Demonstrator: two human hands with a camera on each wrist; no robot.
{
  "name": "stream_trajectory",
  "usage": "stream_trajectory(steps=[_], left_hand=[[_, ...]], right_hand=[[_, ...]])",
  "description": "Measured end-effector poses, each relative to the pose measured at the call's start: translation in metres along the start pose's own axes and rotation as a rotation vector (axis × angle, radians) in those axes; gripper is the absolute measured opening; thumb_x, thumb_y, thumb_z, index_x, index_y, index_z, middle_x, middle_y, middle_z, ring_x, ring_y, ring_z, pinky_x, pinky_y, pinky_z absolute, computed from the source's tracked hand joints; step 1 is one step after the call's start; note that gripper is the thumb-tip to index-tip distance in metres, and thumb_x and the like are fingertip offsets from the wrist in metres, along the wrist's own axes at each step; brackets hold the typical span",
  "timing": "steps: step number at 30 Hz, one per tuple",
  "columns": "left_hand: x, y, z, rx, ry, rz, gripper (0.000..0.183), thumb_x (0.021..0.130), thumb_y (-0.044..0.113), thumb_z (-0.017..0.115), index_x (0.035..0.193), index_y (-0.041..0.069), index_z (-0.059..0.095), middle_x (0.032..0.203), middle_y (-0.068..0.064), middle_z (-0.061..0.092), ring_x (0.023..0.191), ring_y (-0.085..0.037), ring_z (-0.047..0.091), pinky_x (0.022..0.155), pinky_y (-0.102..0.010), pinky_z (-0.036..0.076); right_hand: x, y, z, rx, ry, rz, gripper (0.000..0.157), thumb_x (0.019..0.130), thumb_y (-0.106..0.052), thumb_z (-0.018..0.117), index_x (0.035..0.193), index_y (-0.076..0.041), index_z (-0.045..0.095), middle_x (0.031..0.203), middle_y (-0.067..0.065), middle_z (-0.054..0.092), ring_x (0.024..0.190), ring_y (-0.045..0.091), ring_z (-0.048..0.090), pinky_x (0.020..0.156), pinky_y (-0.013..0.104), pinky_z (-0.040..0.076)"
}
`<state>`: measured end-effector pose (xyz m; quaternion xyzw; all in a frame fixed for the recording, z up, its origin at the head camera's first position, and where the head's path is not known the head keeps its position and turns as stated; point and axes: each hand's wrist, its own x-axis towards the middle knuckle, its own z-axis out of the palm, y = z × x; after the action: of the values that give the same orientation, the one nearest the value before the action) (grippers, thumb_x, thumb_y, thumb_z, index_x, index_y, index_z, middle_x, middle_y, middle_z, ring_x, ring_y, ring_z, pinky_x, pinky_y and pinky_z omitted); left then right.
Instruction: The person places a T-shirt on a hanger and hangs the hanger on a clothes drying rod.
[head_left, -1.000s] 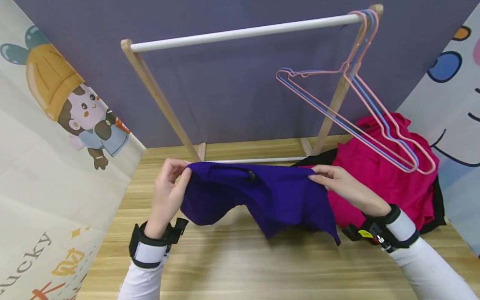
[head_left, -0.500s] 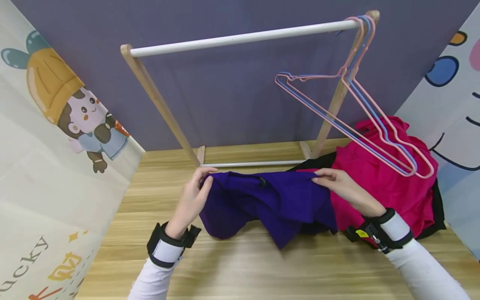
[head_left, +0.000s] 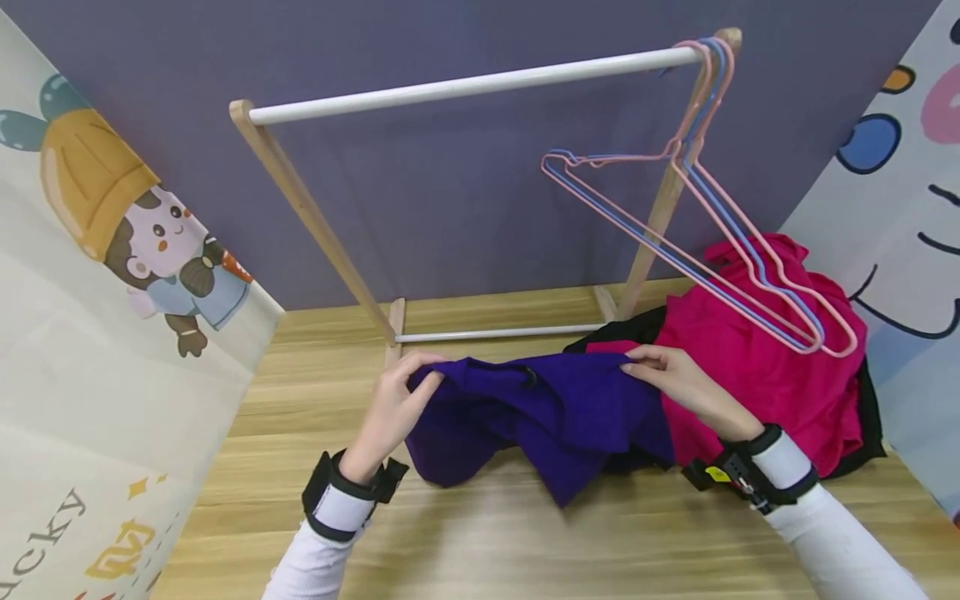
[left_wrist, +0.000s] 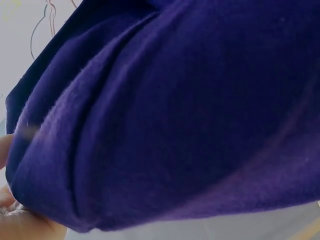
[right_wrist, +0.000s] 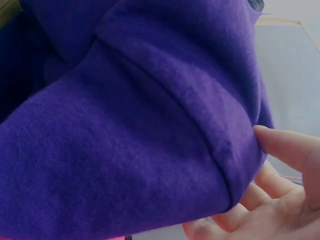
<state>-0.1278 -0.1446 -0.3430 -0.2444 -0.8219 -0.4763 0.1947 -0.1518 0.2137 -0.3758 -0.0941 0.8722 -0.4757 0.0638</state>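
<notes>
A dark purple garment (head_left: 517, 417) is stretched between my two hands, its folds hanging down toward the wooden surface. What kind of garment it is cannot be told. My left hand (head_left: 393, 408) pinches its upper left corner between thumb and fingers. At the upper right corner my right hand (head_left: 686, 387) pinches the cloth in the same way. A small dark spot shows near the middle of the top edge. Purple cloth (left_wrist: 180, 120) fills most of the left wrist view, and in the right wrist view the thumb (right_wrist: 285, 145) presses on the cloth.
A rack with a white top bar (head_left: 472, 86) and wooden legs stands behind the garment. Pink and blue hangers (head_left: 690, 167) hang at its right end. Below them lies a heap of magenta cloth (head_left: 750, 358) with black cloth (head_left: 870, 417) underneath. Printed curtains flank both sides.
My left hand has moved right, toward the right hand, and slightly down, so the garment's top edge is slacker. The garment sits lower in the head view. The right hand has moved little.
</notes>
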Motion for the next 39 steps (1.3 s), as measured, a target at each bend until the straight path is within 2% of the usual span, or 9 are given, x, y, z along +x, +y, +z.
stream_trajectory(steps=[10, 17, 20, 22, 25, 28, 31, 35, 39], left_hand=[[-0.004, 0.006, -0.001, -0.103, -0.098, -0.114, 0.025, 0.07, -0.011, 0.058, 0.089, 0.005, 0.058, 0.087, -0.01, 0.061, 0.079, -0.017, 0.054, 0.07, -0.035, 0.047], [-0.002, 0.033, -0.008, -0.091, -0.158, -0.073, 0.022, 0.07, -0.008, 0.064, 0.089, 0.0, 0.057, 0.087, -0.013, 0.06, 0.08, -0.015, 0.052, 0.072, -0.034, 0.045], [-0.001, 0.032, -0.007, -0.1, -0.157, -0.063, 0.021, 0.071, -0.005, 0.065, 0.089, 0.002, 0.059, 0.088, -0.013, 0.06, 0.083, -0.017, 0.052, 0.074, -0.037, 0.045], [-0.002, 0.021, -0.005, -0.102, -0.145, -0.04, 0.019, 0.073, -0.002, 0.066, 0.089, 0.005, 0.059, 0.087, -0.011, 0.061, 0.083, -0.017, 0.053, 0.074, -0.038, 0.045], [-0.001, 0.02, -0.004, -0.085, -0.126, -0.039, 0.018, 0.073, -0.002, 0.065, 0.089, 0.004, 0.06, 0.086, -0.011, 0.062, 0.083, -0.018, 0.054, 0.074, -0.04, 0.046], [0.001, 0.028, -0.004, -0.053, -0.111, -0.044, 0.016, 0.073, -0.004, 0.065, 0.087, 0.001, 0.06, 0.084, -0.014, 0.062, 0.082, -0.018, 0.054, 0.074, -0.042, 0.046], [0.002, 0.033, -0.003, -0.029, -0.092, -0.026, 0.016, 0.071, -0.006, 0.065, 0.085, -0.001, 0.059, 0.083, -0.016, 0.062, 0.081, -0.019, 0.055, 0.072, -0.042, 0.046], [-0.001, 0.018, 0.001, -0.033, -0.077, 0.002, 0.017, 0.071, -0.006, 0.066, 0.085, 0.001, 0.059, 0.083, -0.015, 0.063, 0.081, -0.018, 0.055, 0.07, -0.041, 0.045], [-0.004, -0.003, 0.004, -0.047, -0.07, 0.019, 0.019, 0.071, -0.003, 0.068, 0.087, 0.005, 0.061, 0.085, -0.011, 0.063, 0.082, -0.018, 0.055, 0.071, -0.044, 0.045]], right_hand=[[0.001, 0.004, 0.005, 0.018, 0.016, -0.042, 0.025, 0.086, -0.019, 0.056, 0.101, 0.002, 0.056, 0.088, 0.009, 0.062, 0.074, 0.011, 0.057, 0.065, 0.022, 0.047], [0.001, 0.007, 0.009, -0.031, 0.038, -0.048, 0.023, 0.085, -0.02, 0.057, 0.097, 0.0, 0.057, 0.088, 0.011, 0.062, 0.074, 0.013, 0.057, 0.064, 0.025, 0.048], [0.001, 0.006, 0.01, -0.053, 0.042, -0.048, 0.024, 0.085, -0.021, 0.056, 0.098, 0.0, 0.058, 0.09, 0.013, 0.063, 0.075, 0.015, 0.058, 0.065, 0.028, 0.048], [0.0, 0.005, 0.01, -0.07, 0.043, -0.063, 0.025, 0.086, -0.022, 0.056, 0.1, -0.001, 0.058, 0.093, 0.014, 0.063, 0.078, 0.017, 0.058, 0.067, 0.031, 0.049], [-0.005, -0.004, 0.007, -0.096, 0.062, -0.131, 0.024, 0.086, -0.022, 0.056, 0.104, -0.005, 0.058, 0.1, 0.013, 0.062, 0.085, 0.017, 0.058, 0.071, 0.03, 0.049], [-0.013, -0.025, -0.003, -0.145, 0.18, -0.257, 0.021, 0.085, -0.016, 0.057, 0.105, -0.009, 0.058, 0.102, 0.011, 0.062, 0.091, 0.007, 0.054, 0.076, 0.019, 0.044], [-0.02, -0.054, -0.02, -0.245, 0.406, -0.422, 0.024, 0.081, -0.005, 0.06, 0.105, -0.007, 0.058, 0.1, 0.011, 0.062, 0.095, 0.005, 0.051, 0.078, 0.013, 0.037], [-0.019, -0.084, -0.045, -0.376, 0.675, -0.54, 0.032, 0.075, 0.005, 0.061, 0.106, -0.002, 0.057, 0.102, 0.019, 0.058, 0.101, 0.027, 0.047, 0.085, 0.036, 0.036], [-0.009, -0.089, -0.063, -0.442, 0.779, -0.471, 0.034, 0.077, 0.004, 0.059, 0.11, 0.002, 0.053, 0.108, 0.028, 0.052, 0.099, 0.041, 0.041, 0.078, 0.055, 0.031]])
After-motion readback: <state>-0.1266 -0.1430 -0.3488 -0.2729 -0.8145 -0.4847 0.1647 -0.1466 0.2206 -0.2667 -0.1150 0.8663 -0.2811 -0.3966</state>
